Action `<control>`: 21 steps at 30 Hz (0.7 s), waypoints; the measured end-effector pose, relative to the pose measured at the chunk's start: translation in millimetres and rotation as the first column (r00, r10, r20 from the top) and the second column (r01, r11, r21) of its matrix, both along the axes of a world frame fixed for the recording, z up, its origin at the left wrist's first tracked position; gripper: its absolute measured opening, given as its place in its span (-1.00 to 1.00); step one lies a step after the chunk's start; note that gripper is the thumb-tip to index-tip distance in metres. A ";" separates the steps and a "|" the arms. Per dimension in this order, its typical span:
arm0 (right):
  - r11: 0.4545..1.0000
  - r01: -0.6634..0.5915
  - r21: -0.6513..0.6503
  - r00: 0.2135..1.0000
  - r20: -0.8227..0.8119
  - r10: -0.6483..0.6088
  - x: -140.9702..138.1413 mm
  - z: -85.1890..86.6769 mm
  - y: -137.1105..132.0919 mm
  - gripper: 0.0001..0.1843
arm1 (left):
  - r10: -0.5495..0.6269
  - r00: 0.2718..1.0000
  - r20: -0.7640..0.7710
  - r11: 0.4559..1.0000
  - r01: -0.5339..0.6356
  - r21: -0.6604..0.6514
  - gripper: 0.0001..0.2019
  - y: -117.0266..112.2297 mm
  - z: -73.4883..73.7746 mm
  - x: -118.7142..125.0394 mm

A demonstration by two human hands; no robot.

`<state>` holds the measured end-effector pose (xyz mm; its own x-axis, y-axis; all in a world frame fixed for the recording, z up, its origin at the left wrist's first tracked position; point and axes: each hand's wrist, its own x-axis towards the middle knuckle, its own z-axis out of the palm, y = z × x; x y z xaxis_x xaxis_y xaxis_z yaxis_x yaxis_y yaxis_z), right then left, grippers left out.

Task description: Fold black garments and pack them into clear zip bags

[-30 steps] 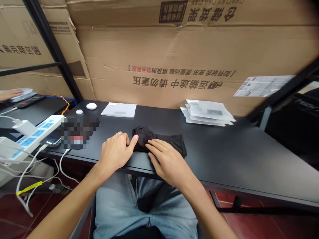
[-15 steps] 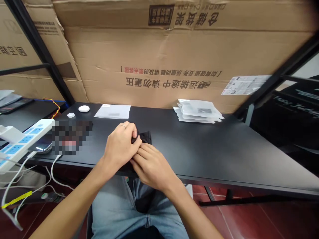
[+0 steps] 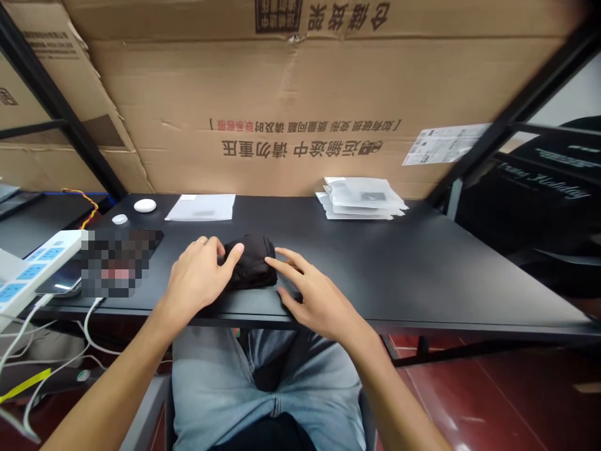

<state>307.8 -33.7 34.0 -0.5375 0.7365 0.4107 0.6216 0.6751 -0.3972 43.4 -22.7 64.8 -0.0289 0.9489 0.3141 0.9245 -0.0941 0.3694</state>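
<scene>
A small black cloth (image 3: pixel 251 266), folded into a compact bundle, lies near the front edge of the black table (image 3: pixel 422 269). My left hand (image 3: pixel 200 279) rests on the bundle's left side, thumb laid over its top, fingers curled against it. My right hand (image 3: pixel 310 294) is just right of the bundle, fingers spread and stretched out, the index fingertip touching its right edge. Neither hand lifts the cloth off the table.
A stack of clear plastic bags (image 3: pixel 361 199) lies at the back right, a single flat bag (image 3: pixel 201 207) at the back left. Two small white discs (image 3: pixel 144 205) sit beside it. A white power strip (image 3: pixel 32 269) and a phone (image 3: pixel 61 285) lie left. Cardboard boxes (image 3: pixel 305 94) wall the back.
The cloth went from a long strip to a short folded bundle. Both hands gathered over it half a second ago; now the right hand has opened and drawn off to the right.
</scene>
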 end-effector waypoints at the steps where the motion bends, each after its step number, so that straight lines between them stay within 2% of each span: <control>1: 1.000 0.013 0.004 1.000 0.009 -0.013 -1.2 -1.8 0.2 -0.43 | 0.006 1.000 -0.020 0.996 -0.007 -0.085 -0.47 1.6 -1.6 -3.3; 4: 1.000 0.025 0.002 1.000 -0.004 -0.025 -2.3 -6.0 1.4 -0.57 | -0.096 0.992 0.085 0.969 0.113 -0.218 -0.47 8.6 -6.6 -3.0; 7: 1.000 -0.010 0.017 0.999 -0.046 0.010 0.7 -7.9 2.6 -0.65 | -0.212 0.913 0.349 0.938 0.290 -0.188 -0.59 15.9 -9.3 6.3; 9: 0.997 -0.051 0.059 0.996 -0.066 0.055 3.3 -7.8 2.7 -0.66 | -0.236 0.773 0.589 0.907 0.393 -0.153 -0.60 18.5 -9.1 13.3; 11: 0.986 -0.066 0.154 0.994 -0.077 0.079 5.0 -6.5 2.1 -0.67 | -0.172 0.544 0.821 0.861 0.488 -0.143 -0.55 17.9 -7.6 20.1; 13: 0.954 -0.028 0.298 0.996 -0.078 0.054 5.5 -4.7 1.1 -0.63 | -0.048 0.321 0.946 0.815 0.560 -0.149 -0.51 13.5 -5.6 27.5; 15: 0.904 0.018 0.427 0.997 -0.075 0.015 5.2 -3.1 0.5 -0.63 | 0.061 0.202 0.977 0.774 0.608 -0.174 -0.50 6.6 -3.3 35.5; 17: 0.878 0.013 0.478 0.998 -0.058 0.017 5.0 -2.9 1.2 -0.62 | 0.112 0.175 0.978 0.723 0.661 -0.201 -0.48 1.5 -0.4 40.8; 18: 0.878 -0.008 0.478 0.998 -0.047 0.034 5.1 -3.4 2.1 -0.59 | 0.103 0.193 0.976 0.695 0.688 -0.209 -0.49 1.8 1.5 40.6; 19: 0.883 -0.029 0.469 0.998 -0.038 0.053 5.4 -4.4 3.3 -0.55 | 0.060 0.239 0.969 0.674 0.707 -0.216 -0.50 5.1 3.6 37.5; 20: 0.888 -0.043 0.458 0.997 -0.037 0.068 5.8 -5.8 4.6 -0.51 | -0.017 0.316 0.949 0.675 0.704 -0.222 -0.52 12.0 5.9 30.8; 21: 0.892 -0.048 0.449 0.996 -0.045 0.076 6.4 -7.4 5.8 -0.49 | -0.116 0.416 0.902 0.704 0.675 -0.221 -0.53 22.7 7.9 20.4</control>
<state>314.3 -27.9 26.5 -0.5404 0.4336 0.7211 0.5572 0.8266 -0.0795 63.8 0.0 72.8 0.4367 0.8917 -0.1188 0.0958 0.0852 0.9917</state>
